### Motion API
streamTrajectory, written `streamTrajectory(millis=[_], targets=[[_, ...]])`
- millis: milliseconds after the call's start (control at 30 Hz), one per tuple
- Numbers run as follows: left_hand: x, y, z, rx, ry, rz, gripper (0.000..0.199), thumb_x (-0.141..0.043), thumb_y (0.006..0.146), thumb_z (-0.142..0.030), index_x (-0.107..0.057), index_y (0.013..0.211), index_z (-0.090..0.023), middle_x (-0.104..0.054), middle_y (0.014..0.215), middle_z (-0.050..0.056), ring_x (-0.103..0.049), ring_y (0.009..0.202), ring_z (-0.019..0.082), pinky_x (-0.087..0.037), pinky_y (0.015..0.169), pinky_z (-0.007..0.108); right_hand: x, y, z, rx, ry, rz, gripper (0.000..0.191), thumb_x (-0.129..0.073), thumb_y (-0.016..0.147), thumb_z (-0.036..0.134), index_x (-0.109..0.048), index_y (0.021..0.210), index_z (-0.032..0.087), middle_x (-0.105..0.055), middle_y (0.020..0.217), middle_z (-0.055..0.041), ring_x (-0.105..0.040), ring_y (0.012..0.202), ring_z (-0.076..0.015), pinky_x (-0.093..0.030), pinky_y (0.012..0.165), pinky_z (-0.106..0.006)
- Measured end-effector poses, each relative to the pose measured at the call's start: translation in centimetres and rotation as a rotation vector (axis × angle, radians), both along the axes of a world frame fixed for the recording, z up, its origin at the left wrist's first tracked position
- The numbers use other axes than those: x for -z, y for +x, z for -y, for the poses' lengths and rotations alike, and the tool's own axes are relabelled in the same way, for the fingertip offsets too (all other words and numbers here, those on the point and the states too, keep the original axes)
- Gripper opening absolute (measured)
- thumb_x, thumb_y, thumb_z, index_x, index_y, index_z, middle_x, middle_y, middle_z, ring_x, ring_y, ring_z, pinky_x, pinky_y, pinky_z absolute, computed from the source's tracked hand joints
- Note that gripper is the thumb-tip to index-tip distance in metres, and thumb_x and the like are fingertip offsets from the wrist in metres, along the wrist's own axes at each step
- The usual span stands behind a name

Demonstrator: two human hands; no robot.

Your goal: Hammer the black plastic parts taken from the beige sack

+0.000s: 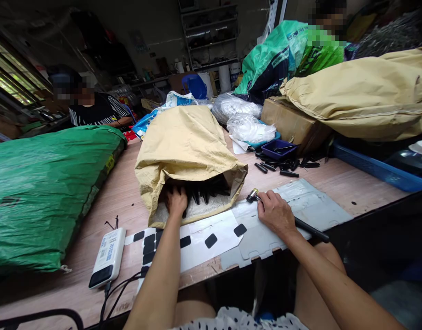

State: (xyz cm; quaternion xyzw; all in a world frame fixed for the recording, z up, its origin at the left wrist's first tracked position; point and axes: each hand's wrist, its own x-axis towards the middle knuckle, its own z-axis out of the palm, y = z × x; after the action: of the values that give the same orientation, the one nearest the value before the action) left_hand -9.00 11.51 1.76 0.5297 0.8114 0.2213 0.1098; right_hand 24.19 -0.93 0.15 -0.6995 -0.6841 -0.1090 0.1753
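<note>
My left hand [177, 201] reaches into the mouth of a tan woven sack [190, 142] lying on the table. Its fingertips are lost in the shade, among slim black pieces [201, 195] inside, so its grip is hidden. My right hand [275, 213] is closed around a small hammer [312, 229], resting on a grey plastic sheet [317, 206]. The hammer's head, with a shiny yellowish face, points left past my fingers, and its black handle runs out under my wrist. Between my arms, black rounded pads [211, 240] lie on white paper [197, 256].
At left, a white power bank [108, 256] with cables lies by a big green sack [49, 197]. Loose black pieces [289, 173] lie near a purple tray [279, 149], a carton [293, 121] and a blue tray [379, 169]. A co-worker [97, 110] sits at far left, another person behind sacks at right.
</note>
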Motion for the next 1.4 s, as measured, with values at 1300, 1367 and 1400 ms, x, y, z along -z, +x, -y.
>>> streamTrajectory(millis=[1300, 1367, 1400], targets=[[1.5, 10.1, 12.4, 0.726, 0.196, 0.383, 0.028, -0.076, 0.081, -0.015, -0.069, 0.107, -0.022, -0.063, 0.102, 0.004, -0.058, 0.099, 0.023, -0.048, 0.090, 0.038, 0.0, 0.1, 0.2, 0.016, -0.008, -0.053, 0.022, -0.053, 0.096, 0.027, -0.067, 0.111, 0.019, -0.062, 0.099, -0.0078, -0.054, 0.093, -0.0220, -0.035, 0.077, -0.032], [1.4, 10.1, 12.2, 0.717, 0.162, 0.429, 0.021, -0.073, 0.081, -0.013, -0.070, 0.100, -0.021, -0.062, 0.097, 0.003, -0.059, 0.095, 0.022, -0.048, 0.086, 0.035, 0.0, 0.2, 0.2, 0.033, -0.015, -0.091, 0.024, -0.057, 0.094, 0.027, -0.068, 0.114, 0.020, -0.063, 0.100, -0.0076, -0.055, 0.093, -0.0218, -0.037, 0.078, -0.032], [1.4, 10.1, 12.1, 0.711, 0.154, 0.437, 0.019, -0.072, 0.081, -0.013, -0.070, 0.098, -0.021, -0.062, 0.096, 0.003, -0.058, 0.094, 0.022, -0.047, 0.085, 0.035, 0.0, 0.4, 0.1, 0.046, -0.025, -0.110, 0.025, -0.058, 0.093, 0.026, -0.068, 0.116, 0.020, -0.064, 0.101, -0.0075, -0.055, 0.092, -0.0218, -0.037, 0.078, -0.032]])
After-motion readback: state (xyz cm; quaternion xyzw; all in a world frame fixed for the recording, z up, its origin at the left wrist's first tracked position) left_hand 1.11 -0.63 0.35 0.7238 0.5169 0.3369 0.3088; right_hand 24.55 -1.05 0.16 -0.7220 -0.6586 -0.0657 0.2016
